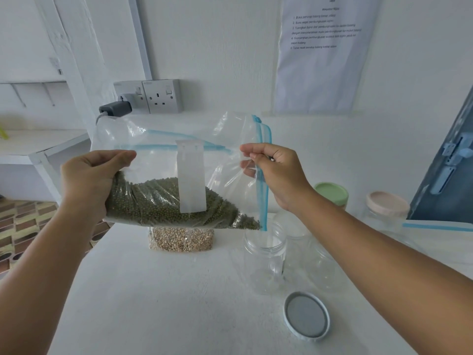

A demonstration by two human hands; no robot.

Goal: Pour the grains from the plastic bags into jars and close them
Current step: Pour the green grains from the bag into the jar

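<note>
- Lid [306, 314], round with a white rim and grey inner face, is seen lying upturned at the near edge of the white worktop [166, 290], off its jar.
- Open jar [265, 254] of clear, smooth plastic with a threaded neck stands just beyond; no grains are visible in it, so pouring is judged not yet begun.
- Bag of green grains [176, 201], thin crinkled clear film with a blue zip strip, is held tilted above the worktop, its zip corner directly over the jar mouth.
- Left hand [89, 180] is clasped round the bag's filled end; right hand [276, 172] pinches the zip edge.
- Second bag [181, 238] of pale beige grains rests behind, still to be emptied.
- Two capped jars, green lid [331, 193] and pinkish lid [386, 203], are seen farther right.
</note>
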